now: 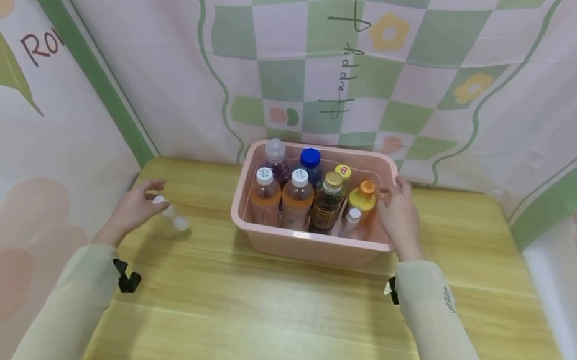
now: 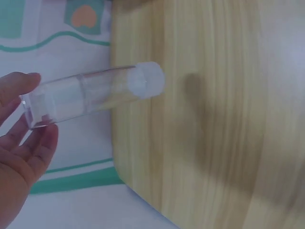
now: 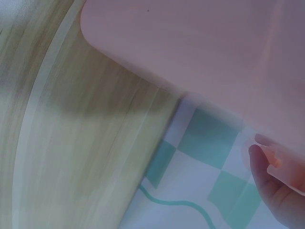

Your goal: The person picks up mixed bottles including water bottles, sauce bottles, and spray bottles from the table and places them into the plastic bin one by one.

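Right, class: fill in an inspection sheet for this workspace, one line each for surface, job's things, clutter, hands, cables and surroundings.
Surface: wooden table.
Job's things: clear bottle with a white cap; pink bin holding upright bottles.
Clutter: nothing seen.
Hands: left hand holds the clear bottle above the table; right hand grips the bin's right rim.
Cables: nothing seen.
Surroundings: flower-print cloth backdrop behind and on both sides.

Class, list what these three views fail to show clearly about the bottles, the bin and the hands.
- Bottle labels in the pink bin: head view, too small.
- Clear bottle: left wrist view, blurred; its contents unclear.
- Right hand: right wrist view, cut off by the edge; grip on the bin uncertain.
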`<state>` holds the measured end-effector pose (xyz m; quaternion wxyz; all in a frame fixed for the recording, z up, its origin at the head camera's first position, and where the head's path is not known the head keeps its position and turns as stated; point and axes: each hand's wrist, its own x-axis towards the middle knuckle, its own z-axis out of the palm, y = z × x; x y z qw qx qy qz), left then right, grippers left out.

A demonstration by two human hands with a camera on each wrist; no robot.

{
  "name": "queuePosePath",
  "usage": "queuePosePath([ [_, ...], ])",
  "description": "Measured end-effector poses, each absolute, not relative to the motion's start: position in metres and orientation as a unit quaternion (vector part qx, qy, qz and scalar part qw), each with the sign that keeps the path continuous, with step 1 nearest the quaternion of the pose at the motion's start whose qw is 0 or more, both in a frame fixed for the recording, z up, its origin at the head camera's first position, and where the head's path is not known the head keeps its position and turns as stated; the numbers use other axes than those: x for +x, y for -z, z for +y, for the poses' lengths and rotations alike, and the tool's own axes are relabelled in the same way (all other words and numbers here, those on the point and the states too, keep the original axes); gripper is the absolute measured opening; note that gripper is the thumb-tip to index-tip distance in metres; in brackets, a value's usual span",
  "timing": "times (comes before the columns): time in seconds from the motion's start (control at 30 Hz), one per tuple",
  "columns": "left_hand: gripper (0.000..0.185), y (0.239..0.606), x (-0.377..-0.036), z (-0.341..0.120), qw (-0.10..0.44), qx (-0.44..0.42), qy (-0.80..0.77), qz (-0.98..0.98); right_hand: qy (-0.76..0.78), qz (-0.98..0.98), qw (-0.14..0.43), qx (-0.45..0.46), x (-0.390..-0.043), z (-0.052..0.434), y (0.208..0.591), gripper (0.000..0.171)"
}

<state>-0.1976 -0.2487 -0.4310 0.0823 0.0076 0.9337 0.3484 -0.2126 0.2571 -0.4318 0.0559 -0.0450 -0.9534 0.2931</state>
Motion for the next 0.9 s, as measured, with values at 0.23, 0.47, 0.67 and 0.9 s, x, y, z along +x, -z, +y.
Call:
queuePosePath([
  [0.23, 0.054, 0.422, -0.199, -0.235, 0.032, 0.012, -0.402, 0.915, -0.290, -0.954, 0.065, -0.043, -0.213, 0.257, 0.434, 0.033],
  [0.47, 0.050, 0.405, -0.203, -0.216, -0.034, 0.022, -0.441, 0.897, -0.290, -0.953, 0.071, -0.042, -0.215, 0.258, 0.436, 0.032],
  [0.67, 0.051, 0.388, -0.204, -0.199, -0.062, 0.027, -0.462, 0.884, -0.293, -0.953, 0.071, -0.043, -0.215, 0.258, 0.436, 0.032],
  [0.9, 0.050, 0.373, -0.203, -0.177, -0.103, 0.032, -0.497, 0.861, -0.289, -0.954, 0.075, -0.040, -0.214, 0.257, 0.434, 0.031],
])
